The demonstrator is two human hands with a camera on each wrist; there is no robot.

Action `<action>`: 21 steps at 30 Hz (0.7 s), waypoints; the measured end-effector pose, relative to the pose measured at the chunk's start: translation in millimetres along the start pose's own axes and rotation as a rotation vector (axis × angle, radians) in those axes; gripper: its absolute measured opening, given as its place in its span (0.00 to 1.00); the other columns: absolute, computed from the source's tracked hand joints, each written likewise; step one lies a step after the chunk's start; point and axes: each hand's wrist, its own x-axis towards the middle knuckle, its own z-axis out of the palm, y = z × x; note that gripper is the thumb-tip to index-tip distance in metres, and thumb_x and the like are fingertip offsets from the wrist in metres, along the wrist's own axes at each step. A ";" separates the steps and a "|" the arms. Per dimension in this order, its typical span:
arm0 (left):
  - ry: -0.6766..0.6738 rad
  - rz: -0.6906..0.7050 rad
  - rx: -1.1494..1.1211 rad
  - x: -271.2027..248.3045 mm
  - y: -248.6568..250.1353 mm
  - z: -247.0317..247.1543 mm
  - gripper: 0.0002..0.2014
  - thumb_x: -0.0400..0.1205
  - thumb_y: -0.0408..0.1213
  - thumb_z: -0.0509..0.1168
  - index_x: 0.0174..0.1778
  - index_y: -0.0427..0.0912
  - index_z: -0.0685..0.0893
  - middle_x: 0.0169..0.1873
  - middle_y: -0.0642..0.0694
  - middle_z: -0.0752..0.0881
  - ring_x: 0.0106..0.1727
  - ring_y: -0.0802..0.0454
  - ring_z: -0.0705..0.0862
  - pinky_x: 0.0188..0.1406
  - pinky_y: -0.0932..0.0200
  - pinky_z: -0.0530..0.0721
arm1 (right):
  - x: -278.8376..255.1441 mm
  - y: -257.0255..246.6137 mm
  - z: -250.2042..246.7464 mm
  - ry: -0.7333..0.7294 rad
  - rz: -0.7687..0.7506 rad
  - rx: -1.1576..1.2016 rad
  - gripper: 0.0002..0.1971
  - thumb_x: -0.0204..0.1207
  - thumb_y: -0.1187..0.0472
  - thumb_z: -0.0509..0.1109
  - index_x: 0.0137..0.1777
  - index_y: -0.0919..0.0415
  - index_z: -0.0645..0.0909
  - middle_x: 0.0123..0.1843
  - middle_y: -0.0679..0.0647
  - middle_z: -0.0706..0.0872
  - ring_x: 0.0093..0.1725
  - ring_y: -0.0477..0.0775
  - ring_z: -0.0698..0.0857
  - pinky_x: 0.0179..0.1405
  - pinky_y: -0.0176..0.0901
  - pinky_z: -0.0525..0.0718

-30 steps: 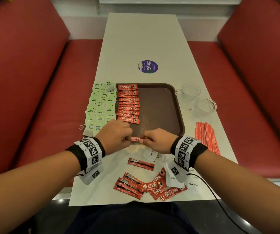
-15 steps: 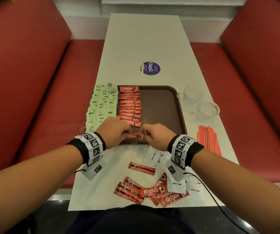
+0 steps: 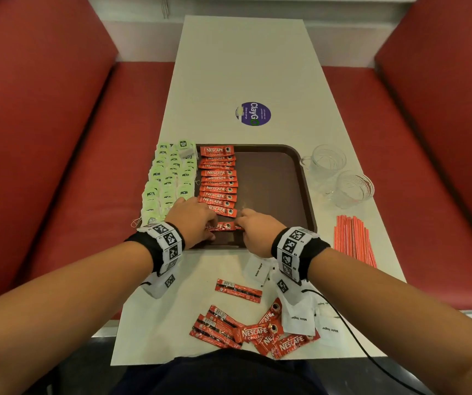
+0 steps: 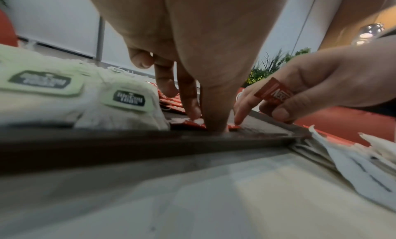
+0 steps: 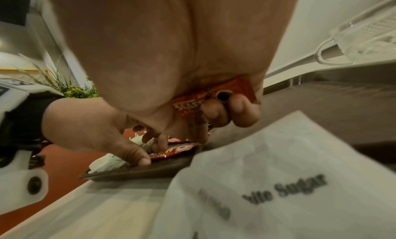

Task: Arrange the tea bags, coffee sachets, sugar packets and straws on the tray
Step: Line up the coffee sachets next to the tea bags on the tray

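A brown tray (image 3: 272, 181) carries columns of green tea bags (image 3: 169, 181) on its left and a column of red coffee sachets (image 3: 217, 181) beside them. One more coffee sachet (image 3: 223, 226) lies flat at the near end of that column. My left hand (image 3: 210, 227) presses thumb and fingertips on its left end. My right hand (image 3: 243, 220) touches its right end with the forefinger. The right hand's curled outer fingers grip a spare sachet (image 5: 193, 102) against the palm. Loose sachets (image 3: 246, 332), white sugar packets (image 3: 297, 317) and red straws (image 3: 353, 238) lie on the table.
Two glass cups (image 3: 326, 159) (image 3: 353, 188) stand right of the tray. A round purple sticker (image 3: 253, 114) sits on the table beyond it. Red bench seats flank the table. A single sachet (image 3: 237, 290) lies just behind the tray's near rim.
Both hands have moved forward over the tray's near rim and lowered the sachet they held between them onto the tray below the column.
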 end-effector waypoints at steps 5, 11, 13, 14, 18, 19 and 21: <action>0.004 -0.023 0.010 11.5 -0.2 -5.7 0.10 0.81 0.57 0.66 0.54 0.60 0.85 0.55 0.54 0.85 0.61 0.50 0.78 0.61 0.48 0.71 | 11.6 -1.5 -0.1 -0.010 0.011 0.004 0.21 0.79 0.64 0.63 0.72 0.56 0.77 0.72 0.51 0.73 0.59 0.61 0.83 0.62 0.57 0.85; -0.010 -0.047 -0.030 26.3 -2.0 -10.9 0.09 0.81 0.53 0.68 0.55 0.58 0.87 0.59 0.51 0.81 0.63 0.48 0.79 0.63 0.48 0.72 | 17.8 0.1 -5.8 0.014 0.033 0.016 0.21 0.79 0.63 0.63 0.72 0.58 0.76 0.73 0.52 0.72 0.60 0.63 0.83 0.62 0.57 0.85; -0.020 -0.042 -0.038 29.7 -2.3 -12.3 0.09 0.82 0.52 0.68 0.55 0.59 0.86 0.59 0.51 0.81 0.62 0.48 0.80 0.63 0.48 0.73 | 18.5 0.3 -7.7 0.017 0.039 0.027 0.21 0.79 0.63 0.63 0.72 0.58 0.77 0.72 0.52 0.72 0.60 0.63 0.83 0.62 0.58 0.84; -0.019 -0.042 -0.031 31.0 -2.5 -12.8 0.09 0.82 0.52 0.67 0.55 0.59 0.86 0.58 0.51 0.81 0.61 0.48 0.81 0.62 0.48 0.73 | 18.2 0.2 -8.7 0.023 0.042 0.039 0.20 0.79 0.63 0.63 0.71 0.58 0.77 0.71 0.53 0.73 0.60 0.63 0.83 0.62 0.58 0.84; 0.004 -0.046 -0.024 33.6 -4.2 -13.6 0.10 0.82 0.55 0.66 0.56 0.59 0.85 0.57 0.51 0.83 0.60 0.47 0.81 0.60 0.48 0.74 | 13.6 1.1 -13.3 0.063 0.077 0.188 0.18 0.78 0.63 0.65 0.68 0.57 0.72 0.65 0.55 0.77 0.59 0.62 0.83 0.60 0.56 0.84; 0.035 -0.039 -0.044 33.3 -4.4 -14.4 0.11 0.82 0.56 0.65 0.56 0.58 0.85 0.56 0.52 0.83 0.60 0.48 0.81 0.59 0.48 0.75 | 11.8 1.1 -14.7 0.072 0.076 0.226 0.17 0.79 0.64 0.65 0.67 0.57 0.71 0.63 0.55 0.77 0.58 0.60 0.83 0.57 0.54 0.84; 0.120 0.010 -0.173 31.3 -4.5 -17.8 0.11 0.83 0.55 0.65 0.55 0.57 0.86 0.54 0.54 0.85 0.59 0.50 0.82 0.59 0.49 0.77 | 9.5 1.7 -17.0 0.078 0.062 0.240 0.13 0.80 0.65 0.64 0.63 0.57 0.69 0.59 0.55 0.77 0.54 0.58 0.81 0.50 0.49 0.80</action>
